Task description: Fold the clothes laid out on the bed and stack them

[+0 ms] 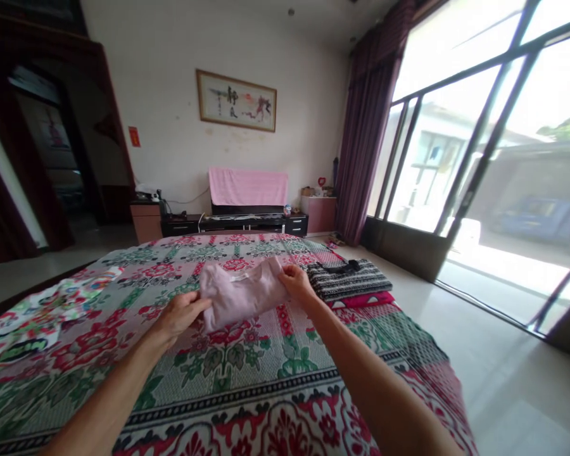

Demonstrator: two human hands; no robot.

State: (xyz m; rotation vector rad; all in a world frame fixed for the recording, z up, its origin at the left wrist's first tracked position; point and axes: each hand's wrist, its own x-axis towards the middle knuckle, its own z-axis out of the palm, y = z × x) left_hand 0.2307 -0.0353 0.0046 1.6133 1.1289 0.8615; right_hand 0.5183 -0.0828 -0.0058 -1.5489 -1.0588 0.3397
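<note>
A folded pale pink garment (244,292) is held between both hands just above a bed covered by a floral red, green and white spread (228,373). My left hand (180,313) grips its near left corner, fingers closed on the cloth. My right hand (296,282) pinches its far right edge. A small white label shows near the garment's top.
A folded black-and-white striped garment (349,278) lies on a red one (361,299) at the bed's right edge. Loose patterned clothing (42,313) lies at the left. Beyond the bed stand a low dark TV cabinet (237,223) and large glass doors (479,171) at the right.
</note>
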